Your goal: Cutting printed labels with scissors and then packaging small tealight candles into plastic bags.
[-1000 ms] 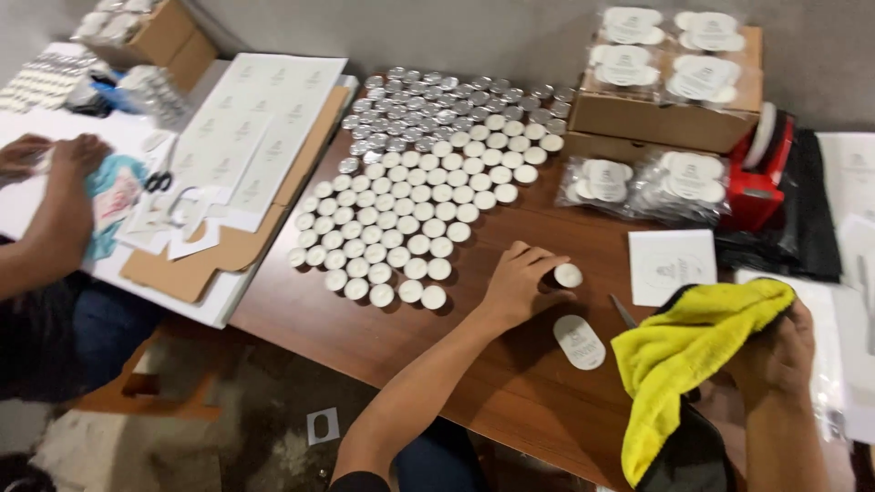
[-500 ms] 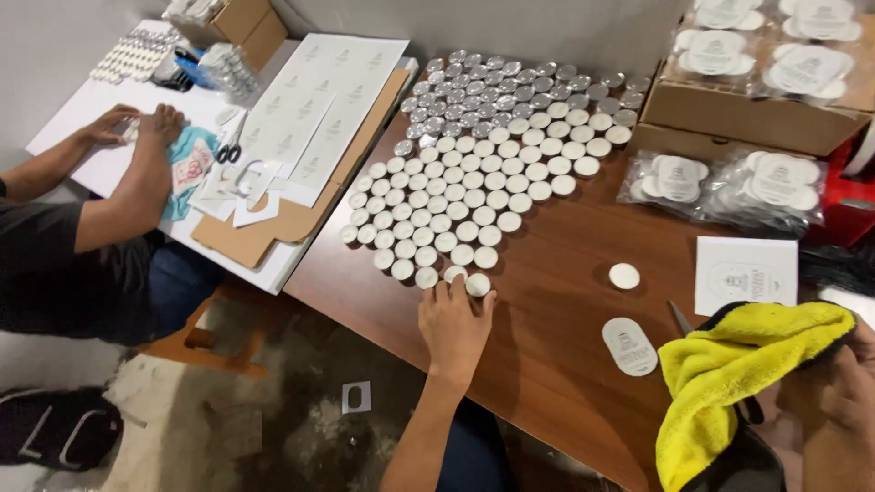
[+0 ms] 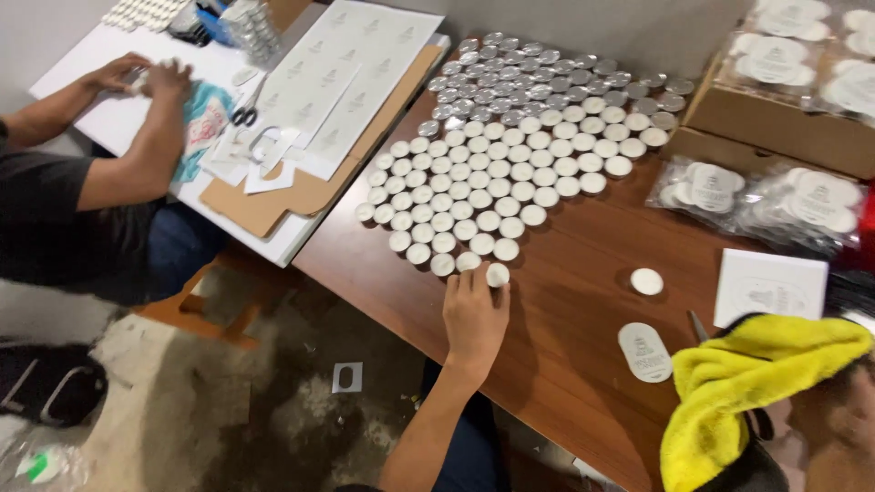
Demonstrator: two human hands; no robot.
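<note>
My left hand (image 3: 474, 314) lies flat on the brown table (image 3: 565, 319), fingers stretched forward, their tips touching a small round white tin (image 3: 498, 273) at the near edge of a large block of round tins (image 3: 497, 155); the fingers press on it rather than close around it. The block runs white near me and silver at the far end. My right hand (image 3: 843, 415) sits at the lower right, mostly hidden under a yellow cloth (image 3: 756, 383), so I cannot tell how it grips. Between the hands lie a lone white tin (image 3: 646, 281), an oval white label (image 3: 644, 351) and a square white card (image 3: 770, 287). Clear bags of labelled lids (image 3: 761, 196) lie just before a brown cardboard box (image 3: 775, 118). To the left, white sticker sheets (image 3: 346, 73) rest on cardboard, where another person's hands (image 3: 150, 77) work.
</note>
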